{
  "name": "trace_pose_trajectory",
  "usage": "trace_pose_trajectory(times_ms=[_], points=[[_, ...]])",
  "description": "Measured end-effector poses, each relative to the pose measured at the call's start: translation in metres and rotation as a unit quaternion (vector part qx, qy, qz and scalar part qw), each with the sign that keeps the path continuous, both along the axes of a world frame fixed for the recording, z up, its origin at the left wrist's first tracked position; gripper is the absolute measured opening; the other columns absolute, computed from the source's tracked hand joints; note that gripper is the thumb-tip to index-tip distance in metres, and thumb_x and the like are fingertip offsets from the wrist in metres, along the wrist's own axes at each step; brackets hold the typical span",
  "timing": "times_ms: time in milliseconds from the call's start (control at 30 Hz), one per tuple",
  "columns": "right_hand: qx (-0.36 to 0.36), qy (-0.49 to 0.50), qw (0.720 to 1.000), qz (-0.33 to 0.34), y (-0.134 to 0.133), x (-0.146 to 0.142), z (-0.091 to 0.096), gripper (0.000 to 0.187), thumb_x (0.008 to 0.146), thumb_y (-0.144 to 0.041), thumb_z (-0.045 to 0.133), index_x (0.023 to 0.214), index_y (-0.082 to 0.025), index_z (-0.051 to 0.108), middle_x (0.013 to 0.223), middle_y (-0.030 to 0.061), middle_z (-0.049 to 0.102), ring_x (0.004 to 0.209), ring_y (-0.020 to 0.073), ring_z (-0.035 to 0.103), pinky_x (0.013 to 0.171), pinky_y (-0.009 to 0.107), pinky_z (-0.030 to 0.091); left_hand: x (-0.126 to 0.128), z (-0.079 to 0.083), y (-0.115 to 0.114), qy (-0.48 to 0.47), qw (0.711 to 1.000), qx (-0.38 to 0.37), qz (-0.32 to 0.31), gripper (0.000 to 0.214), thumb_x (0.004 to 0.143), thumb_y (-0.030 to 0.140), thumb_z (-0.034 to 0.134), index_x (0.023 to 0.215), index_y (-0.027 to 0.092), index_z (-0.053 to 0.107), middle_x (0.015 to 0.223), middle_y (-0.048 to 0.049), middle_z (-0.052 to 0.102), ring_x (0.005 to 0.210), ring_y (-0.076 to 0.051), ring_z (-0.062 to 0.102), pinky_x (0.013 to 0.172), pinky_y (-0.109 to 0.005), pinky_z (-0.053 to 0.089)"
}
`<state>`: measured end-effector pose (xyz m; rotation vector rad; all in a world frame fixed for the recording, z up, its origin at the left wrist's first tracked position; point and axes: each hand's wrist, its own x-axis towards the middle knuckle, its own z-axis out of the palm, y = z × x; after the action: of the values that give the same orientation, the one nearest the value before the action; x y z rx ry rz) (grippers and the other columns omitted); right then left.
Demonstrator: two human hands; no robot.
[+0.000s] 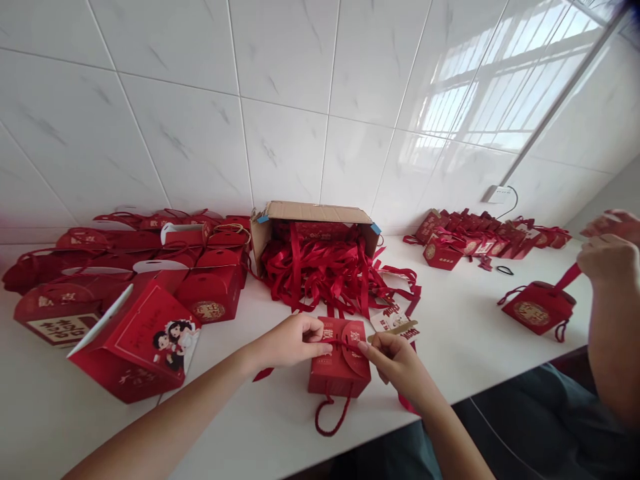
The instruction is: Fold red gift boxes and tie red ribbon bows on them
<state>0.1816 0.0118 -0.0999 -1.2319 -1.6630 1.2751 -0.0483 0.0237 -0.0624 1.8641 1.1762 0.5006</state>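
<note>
Item: small red paper gift box (336, 375) before brown cardboard carton (313, 215); left hand (293, 340) and right hand (396, 359) pinching thin red ribbon (342, 343); uneven pull risks slippage.

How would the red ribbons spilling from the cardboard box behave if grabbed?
Probably floppy: the red ribbons drape limply out of the cardboard box. Likely to snag together, since strands cross and loop. Seemingly light, being thin flat strips.
</note>
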Motion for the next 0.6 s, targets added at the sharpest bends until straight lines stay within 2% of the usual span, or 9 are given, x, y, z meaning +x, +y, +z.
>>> trace_pose_trajectory(times_ms=[167,367,600], points=[[0.055,0.017,0.998,-0.017,-0.003,-0.008,-0.006,0.046,0.081,-0.047,0.062,0.057,-0.022,0.033,0.054,-0.0067,0.031,0.052,0.0085,0.025,0.048,0.025,0.019,0.004,-0.006,-0.003,-0.009,1.0,-0.003,0.022,0.038,0.08,0.039,0.058,0.062,0.021,0.029,0.061,0.0067,0.029,0.057,-0.01,0.028,0.052,-0.023,0.023],[0.062,0.028,0.996,-0.061,-0.002,0.002,-0.005,0.046,0.078,-0.047,0.066,0.058,-0.022,0.032,0.054,-0.0081,0.026,0.052,0.0088,0.022,0.048,0.025,0.018,0.002,-0.004,0.0,-0.008,0.999,0.005,0.041,0.044,0.073,0.044,0.067,0.063,0.021,0.031,0.061,0.0075,0.031,0.058,-0.01,0.026,0.053,-0.022,0.022],[0.115,-0.011,0.99,-0.085,-0.003,0.011,-0.001,0.043,0.076,-0.042,0.069,0.059,-0.022,0.035,0.054,-0.0084,0.027,0.052,0.0092,0.024,0.049,0.025,0.021,-0.011,0.002,0.01,-0.038,0.999,-0.028,0.0,0.042,0.077,0.048,0.063,0.064,0.02,0.034,0.064,0.007,0.031,0.06,-0.01,0.028,0.054,-0.021,0.025]])
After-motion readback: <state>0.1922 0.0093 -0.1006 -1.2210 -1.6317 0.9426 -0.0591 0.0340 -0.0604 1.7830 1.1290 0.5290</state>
